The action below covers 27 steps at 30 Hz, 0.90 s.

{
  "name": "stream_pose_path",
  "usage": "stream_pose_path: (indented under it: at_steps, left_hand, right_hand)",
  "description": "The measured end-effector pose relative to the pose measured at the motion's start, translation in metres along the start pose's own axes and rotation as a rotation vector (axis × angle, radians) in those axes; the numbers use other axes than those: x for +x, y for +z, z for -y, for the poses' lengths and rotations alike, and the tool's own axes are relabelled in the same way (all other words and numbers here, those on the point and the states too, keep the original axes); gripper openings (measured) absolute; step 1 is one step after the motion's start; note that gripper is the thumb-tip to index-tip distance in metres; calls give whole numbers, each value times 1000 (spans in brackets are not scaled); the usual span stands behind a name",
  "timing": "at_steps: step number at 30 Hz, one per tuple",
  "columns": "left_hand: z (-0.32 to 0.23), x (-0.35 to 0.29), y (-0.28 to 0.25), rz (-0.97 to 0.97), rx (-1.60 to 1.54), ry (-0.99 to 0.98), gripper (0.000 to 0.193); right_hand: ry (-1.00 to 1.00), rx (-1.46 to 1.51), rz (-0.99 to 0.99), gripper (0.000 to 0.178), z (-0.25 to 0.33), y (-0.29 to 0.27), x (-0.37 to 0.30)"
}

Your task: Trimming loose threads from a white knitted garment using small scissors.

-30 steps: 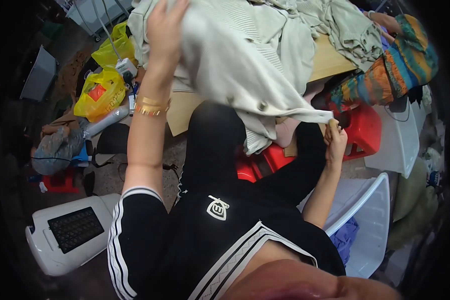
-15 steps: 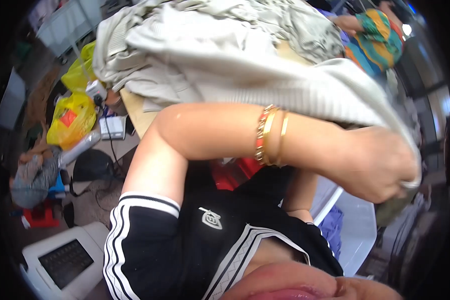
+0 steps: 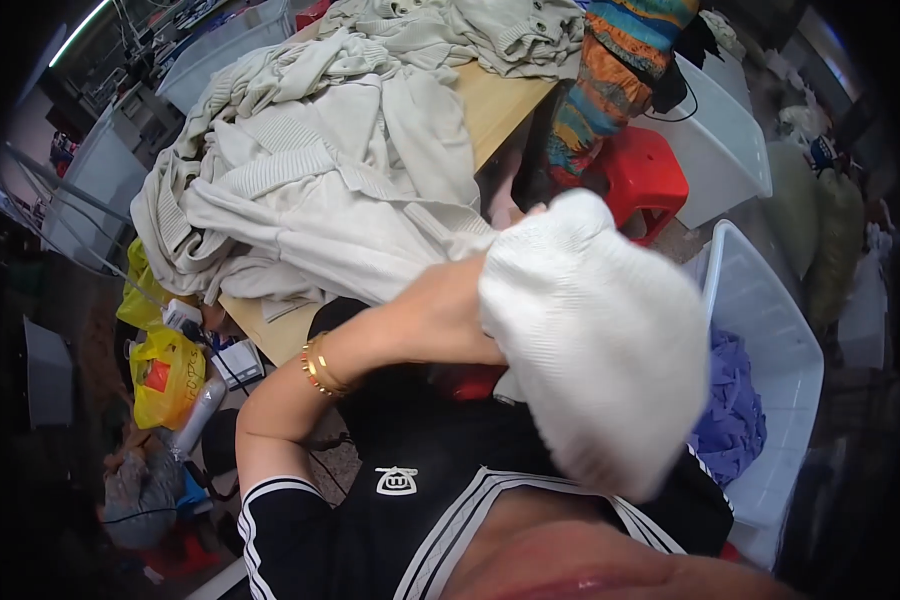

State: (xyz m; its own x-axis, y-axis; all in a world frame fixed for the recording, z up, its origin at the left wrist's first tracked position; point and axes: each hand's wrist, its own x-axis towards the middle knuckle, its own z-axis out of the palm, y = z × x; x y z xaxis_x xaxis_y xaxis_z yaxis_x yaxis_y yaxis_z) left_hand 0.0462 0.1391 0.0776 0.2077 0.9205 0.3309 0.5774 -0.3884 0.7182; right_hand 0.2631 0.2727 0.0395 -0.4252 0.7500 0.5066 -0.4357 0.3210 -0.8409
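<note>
My left hand [image 3: 460, 305], with gold bracelets on its wrist, is closed on a white ribbed-knit garment [image 3: 605, 310] in front of my chest. Most of its fingers are behind the cloth. The garment is bunched into a rounded shape and blurred along its lower right side. My right hand is hidden by the knit; only a skin-coloured shade shows through low on it. Beyond my left wrist a heap of cream knit garments [image 3: 320, 190] covers much of a wooden table [image 3: 505, 105]. Whether the held piece joins the heap, I cannot tell.
At the right stands a pale plastic tub [image 3: 770, 330] with purple cloth [image 3: 732, 410] in it. Past the table are a red stool [image 3: 645, 170], a white bin [image 3: 715, 150] and a person in patterned clothing [image 3: 610, 80]. Yellow bags [image 3: 167, 375] lie at the left.
My left hand has come back from the far right to the middle, bringing the knit in front of my chest. The stretched cloth is now bunched. The view has shifted, showing more of the table.
</note>
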Motion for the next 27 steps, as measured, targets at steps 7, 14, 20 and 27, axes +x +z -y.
stream_pose_path:
  at_steps: [7,14,20,27]
  left_hand:
    - [41,-20,99,-175,-1087,-555,43]
    - [38,18,143,233,-1009,-428,59]
    - [62,17,81,237,-254,-230,56]
    - [41,6,-21,640,225,-523,52]
  right_hand:
    - [77,-119,203,62,11,-24,-9]
    - [185,-251,297,57,8,-62,5]
    - [190,-210,377,53,5,-53,1]
    - [481,-927,435,52,-53,-76,-8]
